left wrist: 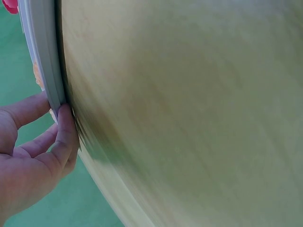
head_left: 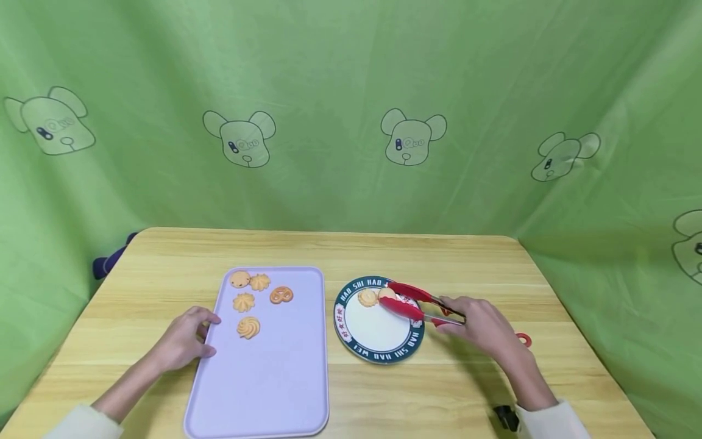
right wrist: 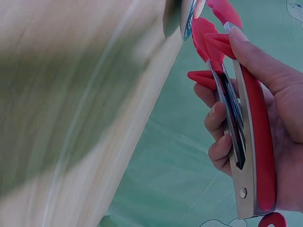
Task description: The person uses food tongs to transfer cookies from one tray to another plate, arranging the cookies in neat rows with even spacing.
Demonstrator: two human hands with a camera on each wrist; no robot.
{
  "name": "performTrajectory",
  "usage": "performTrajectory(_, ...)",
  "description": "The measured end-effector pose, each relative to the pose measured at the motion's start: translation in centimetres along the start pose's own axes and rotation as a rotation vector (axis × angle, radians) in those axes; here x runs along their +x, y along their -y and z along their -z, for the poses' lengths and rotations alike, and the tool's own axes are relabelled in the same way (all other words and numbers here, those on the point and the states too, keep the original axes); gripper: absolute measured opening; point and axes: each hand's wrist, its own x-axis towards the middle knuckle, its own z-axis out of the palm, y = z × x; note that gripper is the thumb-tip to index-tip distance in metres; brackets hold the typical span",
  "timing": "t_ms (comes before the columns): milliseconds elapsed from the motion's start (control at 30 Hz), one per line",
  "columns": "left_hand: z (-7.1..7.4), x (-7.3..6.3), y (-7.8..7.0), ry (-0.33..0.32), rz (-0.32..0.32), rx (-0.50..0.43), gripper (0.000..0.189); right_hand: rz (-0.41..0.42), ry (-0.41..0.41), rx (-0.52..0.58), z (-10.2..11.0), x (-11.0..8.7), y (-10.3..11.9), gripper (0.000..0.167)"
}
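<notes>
My left hand (head_left: 183, 338) grips the left rim of a lilac tray (head_left: 274, 384), its fingertips against the edge in the left wrist view. Several cookies lie in the tray's far left part: a round dotted cookie (head_left: 239, 279), two star-shaped ones, a swirl cookie (head_left: 248, 328) and a pretzel-shaped cookie (head_left: 281, 295). My right hand (head_left: 477, 320) holds metal tongs (right wrist: 255, 142) with red grips and red tips. Those tips reach over a round plate (head_left: 378, 356) with a dark green patterned rim. A round cookie (head_left: 387, 293) sits between them, beside a pale cookie (head_left: 367, 297) on the plate.
A wooden table (head_left: 384, 396) carries everything, with a green curtain (head_left: 329, 195) behind and at both sides. Near my right wrist lies a small black object (head_left: 506, 417). A dark purple item (head_left: 112, 259) shows past the table's left corner.
</notes>
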Motion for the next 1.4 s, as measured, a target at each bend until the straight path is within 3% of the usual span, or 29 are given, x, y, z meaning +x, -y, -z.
performTrajectory(367, 0.0, 0.1, -0.1, 0.004, 0.011, 0.002, 0.053, -0.02, 0.029, -0.002, -0.1, -0.1, 0.1, 0.064)
performTrajectory(600, 0.0, 0.0, 0.0, 0.003, 0.009, -0.001, 0.053, -0.015, 0.022, 0.0, 0.4, 0.8, 0.9, 0.067)
performTrajectory(1400, -0.1, 0.1, 0.2, 0.003, 0.011, -0.031, 0.054, 0.108, 0.136, 0.057, -2.1, 6.9, 8.7, 0.076)
